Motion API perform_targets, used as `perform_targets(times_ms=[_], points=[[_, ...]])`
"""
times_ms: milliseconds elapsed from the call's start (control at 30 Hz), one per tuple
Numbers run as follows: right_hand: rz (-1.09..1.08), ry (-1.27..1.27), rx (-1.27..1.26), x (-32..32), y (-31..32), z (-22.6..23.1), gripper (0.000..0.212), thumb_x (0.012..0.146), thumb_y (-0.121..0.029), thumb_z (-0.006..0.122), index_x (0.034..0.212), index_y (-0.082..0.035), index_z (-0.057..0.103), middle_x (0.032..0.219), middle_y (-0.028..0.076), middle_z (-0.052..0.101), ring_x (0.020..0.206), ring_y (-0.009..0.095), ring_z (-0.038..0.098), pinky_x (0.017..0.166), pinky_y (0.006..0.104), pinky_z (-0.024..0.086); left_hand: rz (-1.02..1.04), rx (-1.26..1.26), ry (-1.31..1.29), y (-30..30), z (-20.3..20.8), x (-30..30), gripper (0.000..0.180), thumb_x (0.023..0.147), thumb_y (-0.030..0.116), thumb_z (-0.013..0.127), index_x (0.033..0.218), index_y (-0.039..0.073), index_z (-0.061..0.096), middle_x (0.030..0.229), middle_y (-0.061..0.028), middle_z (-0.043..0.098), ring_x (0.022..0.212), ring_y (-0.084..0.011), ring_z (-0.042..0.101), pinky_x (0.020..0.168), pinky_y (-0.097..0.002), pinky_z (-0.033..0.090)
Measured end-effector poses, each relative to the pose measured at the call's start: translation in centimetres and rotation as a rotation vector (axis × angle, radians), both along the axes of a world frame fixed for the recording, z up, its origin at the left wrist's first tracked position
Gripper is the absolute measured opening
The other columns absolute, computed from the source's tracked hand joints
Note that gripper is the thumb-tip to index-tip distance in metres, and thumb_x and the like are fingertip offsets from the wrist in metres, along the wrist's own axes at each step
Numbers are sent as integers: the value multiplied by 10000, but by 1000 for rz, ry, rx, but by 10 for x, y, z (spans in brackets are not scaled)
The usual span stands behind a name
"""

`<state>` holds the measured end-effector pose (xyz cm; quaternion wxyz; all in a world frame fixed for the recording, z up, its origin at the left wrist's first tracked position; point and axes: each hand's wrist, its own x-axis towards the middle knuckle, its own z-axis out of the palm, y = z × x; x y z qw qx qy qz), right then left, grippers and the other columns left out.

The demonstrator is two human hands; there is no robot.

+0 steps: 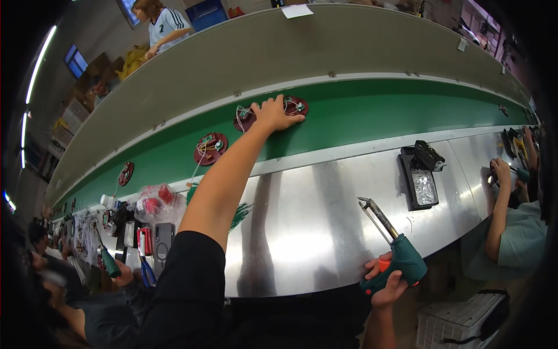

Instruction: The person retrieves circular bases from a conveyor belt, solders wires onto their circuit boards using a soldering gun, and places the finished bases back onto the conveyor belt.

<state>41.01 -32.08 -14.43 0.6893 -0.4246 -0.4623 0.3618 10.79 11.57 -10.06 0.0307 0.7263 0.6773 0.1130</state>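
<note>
My left hand [275, 114] reaches across onto the green belt, fingers spread, over two dark red round pieces. Its thumb side meets the right round piece [300, 107]; the other fingers reach beside the left round piece [243, 120], which the hand partly covers. Both carry white wires and small electronic parts. My right hand [388, 285] is wrapped round a green soldering gun [409, 259], its metal tip pointing up and away over the metal table. A third dark red round piece [211, 149] with a circuit board and wires lies left of my forearm.
Green wires [239, 216] lie beside my left arm. A phone [164, 244], blue-handled pliers [146, 271] and a plastic bag [156, 201] crowd the left. A black open box [421, 185] stands on the metal table [314, 232]. Co-workers sit on both sides; one stands beyond the partition [325, 43].
</note>
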Motion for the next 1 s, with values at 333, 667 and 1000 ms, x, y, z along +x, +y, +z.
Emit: perform_targets(times_ms=[333,667,1000], points=[[-68,46,7,6,3,-15,681,1110,-585,494,1228,84,537,953,136,594,717,221,631,679,362,551,-458,127,-257,-157,61,6,1029,678,661,919,1456,76,585,1201,-165,658,1194,-339,602,1070,-475,360],[-146,6,-9,0,11,-4,596,1164,-522,400,1206,48,566,738,74,553,696,181,597,708,305,503,-615,-1,-234,-367,36,-3,979,647,521,917,1429,49,565,1283,-207,545,1237,-389,515,1099,-529,355],[-83,-31,21,1,9,-2,536,1165,-447,446,1259,73,533,1126,140,589,693,168,587,708,340,547,-421,208,-295,-365,35,-46,724,840,473,848,1355,23,609,1317,-221,598,1232,-399,569,1057,-515,416]])
